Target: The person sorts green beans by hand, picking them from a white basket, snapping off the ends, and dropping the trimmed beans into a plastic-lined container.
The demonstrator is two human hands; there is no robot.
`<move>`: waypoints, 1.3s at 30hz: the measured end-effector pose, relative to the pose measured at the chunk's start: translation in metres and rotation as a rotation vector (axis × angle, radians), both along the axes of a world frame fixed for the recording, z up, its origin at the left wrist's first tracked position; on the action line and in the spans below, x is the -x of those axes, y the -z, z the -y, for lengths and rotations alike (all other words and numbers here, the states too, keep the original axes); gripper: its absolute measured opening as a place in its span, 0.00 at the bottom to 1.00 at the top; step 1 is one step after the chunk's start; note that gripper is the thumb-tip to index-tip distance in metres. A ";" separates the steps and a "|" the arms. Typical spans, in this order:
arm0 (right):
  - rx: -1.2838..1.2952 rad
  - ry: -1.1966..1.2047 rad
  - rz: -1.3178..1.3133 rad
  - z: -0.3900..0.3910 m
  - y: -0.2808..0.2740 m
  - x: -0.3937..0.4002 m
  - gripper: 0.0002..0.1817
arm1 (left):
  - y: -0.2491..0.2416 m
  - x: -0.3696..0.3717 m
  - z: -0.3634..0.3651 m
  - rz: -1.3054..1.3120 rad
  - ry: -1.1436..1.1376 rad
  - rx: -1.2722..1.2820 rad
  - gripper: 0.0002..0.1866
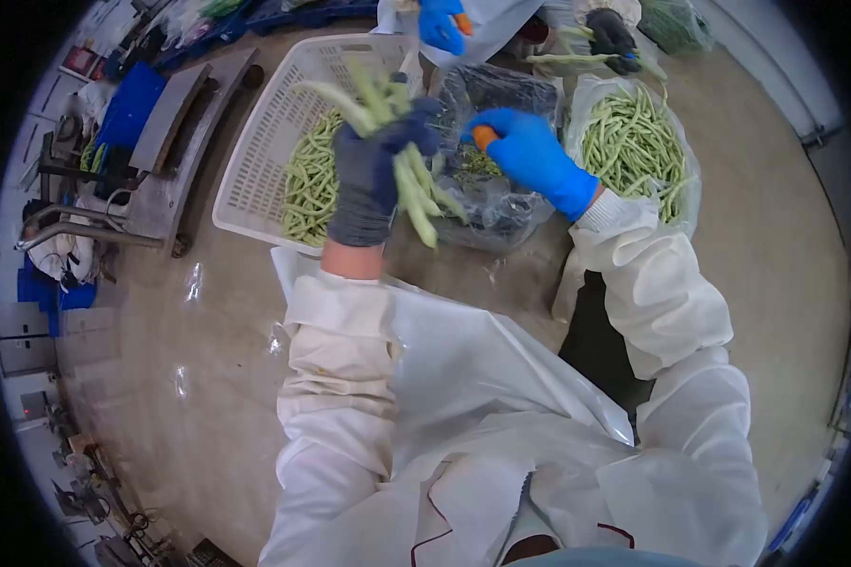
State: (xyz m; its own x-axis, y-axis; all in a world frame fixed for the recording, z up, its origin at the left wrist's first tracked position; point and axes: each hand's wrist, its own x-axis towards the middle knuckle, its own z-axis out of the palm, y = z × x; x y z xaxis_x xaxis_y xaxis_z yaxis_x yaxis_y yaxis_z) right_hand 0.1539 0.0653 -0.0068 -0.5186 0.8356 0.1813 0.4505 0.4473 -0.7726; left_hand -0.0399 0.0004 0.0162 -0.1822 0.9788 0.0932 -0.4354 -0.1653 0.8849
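Green beans [413, 189] stick out on both sides of my left hand [378, 156], which wears a dark grey glove and is closed round the bunch. My right hand [537, 156], in a blue glove, is closed on a small orange-handled tool [485, 138]; any blade is too small to make out. Under and between the hands lies a dark crate lined with clear plastic [511, 219], with small green scraps [479, 163] inside. A white perforated basket [255, 161] with beans [312, 180] stands beneath and left of my left hand.
To the right, a clear plastic bag [687, 194] holds many green beans [633, 142]. Across from me, a co-worker's blue-gloved hand [441, 25] has an orange item, and a dark-gloved hand [612, 40] holds beans. A metal cart [175, 161] stands at the left.
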 end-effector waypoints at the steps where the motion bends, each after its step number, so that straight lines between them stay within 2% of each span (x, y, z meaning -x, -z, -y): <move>1: -0.069 -0.007 0.148 -0.004 0.008 -0.004 0.11 | -0.012 0.011 0.002 0.029 0.000 -0.059 0.25; 4: -0.285 0.003 0.468 -0.035 0.060 -0.025 0.10 | -0.023 0.050 0.008 0.083 -0.082 -0.176 0.28; 5: -0.329 0.026 0.559 -0.045 0.074 -0.035 0.10 | -0.030 0.057 0.014 0.052 -0.172 -0.162 0.28; 6: -0.300 0.041 0.696 -0.053 0.079 -0.043 0.09 | -0.024 0.085 0.019 0.211 -0.138 -0.222 0.28; 7: -0.266 0.068 0.843 -0.058 0.084 -0.055 0.09 | -0.018 0.105 0.023 0.207 -0.154 -0.235 0.27; 8: -0.291 0.081 0.854 -0.060 0.088 -0.062 0.09 | -0.016 0.116 0.025 0.203 -0.169 -0.247 0.27; 9: -0.315 0.096 0.867 -0.061 0.090 -0.067 0.09 | -0.023 0.117 0.030 0.092 -0.271 -0.307 0.26; 12: -0.333 0.153 0.772 -0.070 0.095 -0.067 0.10 | -0.021 0.139 0.030 0.077 -0.514 -0.187 0.26; 13: -0.331 0.170 0.719 -0.072 0.094 -0.064 0.11 | -0.012 0.158 0.026 0.127 -0.438 -0.199 0.26; 14: -0.365 0.203 0.621 -0.070 0.091 -0.060 0.13 | 0.005 0.179 0.019 0.098 -0.502 -0.156 0.26; 16: -0.431 0.273 0.428 -0.064 0.077 -0.051 0.16 | 0.010 0.164 0.010 -0.096 -0.798 0.063 0.26; 17: -0.422 0.240 0.397 -0.060 0.070 -0.047 0.17 | 0.014 0.160 0.004 -0.192 -0.848 0.110 0.25; 20: -0.388 0.151 0.283 -0.045 0.047 -0.032 0.18 | 0.015 0.130 0.003 -0.233 -0.478 -0.051 0.23; 23: -0.305 0.033 0.115 -0.032 0.025 -0.016 0.17 | -0.001 0.081 0.003 -0.205 -0.129 0.019 0.26; 26: -0.134 -0.041 -0.150 -0.013 -0.007 -0.006 0.18 | -0.010 0.035 0.008 -0.183 0.125 0.076 0.26; 29: -0.037 -0.049 -0.356 -0.007 -0.021 0.002 0.19 | -0.002 0.010 0.005 -0.176 0.260 0.101 0.26; 32: -0.063 -0.159 -0.363 0.003 -0.044 0.002 0.22 | 0.000 -0.006 0.008 -0.230 0.318 0.151 0.21; 35: -0.231 -0.265 -0.133 -0.004 -0.033 -0.003 0.19 | 0.011 -0.005 0.004 -0.368 0.349 0.243 0.19; 38: -0.666 -0.269 0.084 -0.013 -0.024 -0.008 0.14 | 0.010 -0.004 0.004 -0.426 0.291 0.318 0.19; 39: -0.718 -0.257 0.130 -0.011 -0.025 -0.010 0.13 | 0.013 -0.001 0.004 -0.425 0.272 0.304 0.20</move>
State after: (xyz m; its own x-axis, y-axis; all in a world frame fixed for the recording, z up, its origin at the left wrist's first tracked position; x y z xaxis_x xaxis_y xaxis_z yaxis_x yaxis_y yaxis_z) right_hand 0.1640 0.0765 0.0180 -0.7346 0.3864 0.5577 0.3317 0.9216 -0.2017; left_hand -0.0389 -0.0032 0.0034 0.0715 0.9794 -0.1891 -0.0232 0.1912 0.9813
